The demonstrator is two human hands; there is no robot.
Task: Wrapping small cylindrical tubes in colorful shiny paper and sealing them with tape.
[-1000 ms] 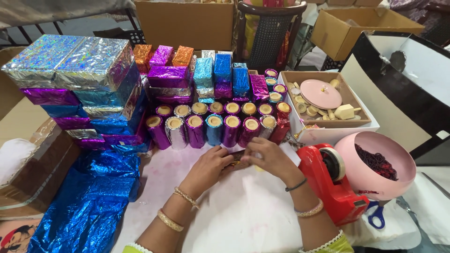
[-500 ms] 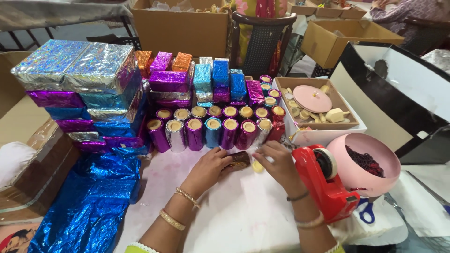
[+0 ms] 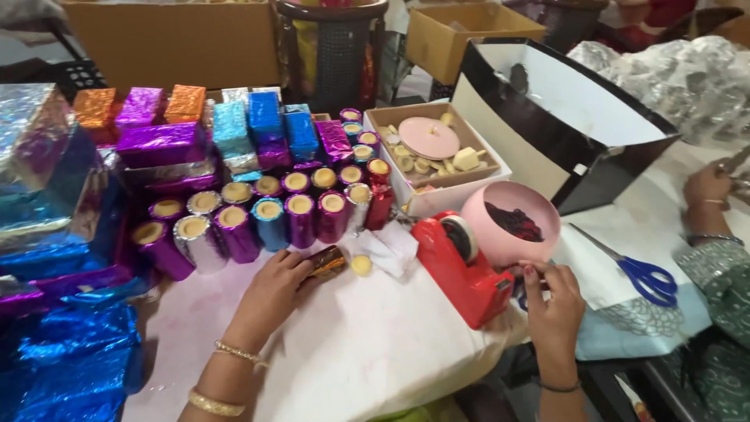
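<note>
Far left on the bench [image 3: 367, 352]: crumpled blue foil sheets [image 3: 70, 359], with stacked foil-wrapped boxes [image 3: 156, 141] in purple, orange and blue behind them. Just right of those, two rows of foil-wrapped cylinders [image 3: 269, 215] lie on their sides, yellow ends toward you.

Your left hand [image 3: 273, 293] rests on the white bench cover, fingers closed around one end of a small gold-foil roll [image 3: 326, 262]. The roll lies on the bench in front of the cylinder rows; a small yellow disc [image 3: 360, 265] sits just beside its free end, next to a folded white paper [image 3: 391, 248].

Right of that stands a red tape dispenser [image 3: 461, 270], with a pink bowl [image 3: 512, 223] touching its back. Your right hand [image 3: 553, 301] is at the dispenser's front end, fingertips pinched there; what they pinch cannot be told.

Behind: a white box [image 3: 437, 156] holding a pink lid and pale pieces. Further right, blue-handled scissors [image 3: 637, 270] lie on paper. At the far right edge, another person's hand [image 3: 707, 187].
</note>
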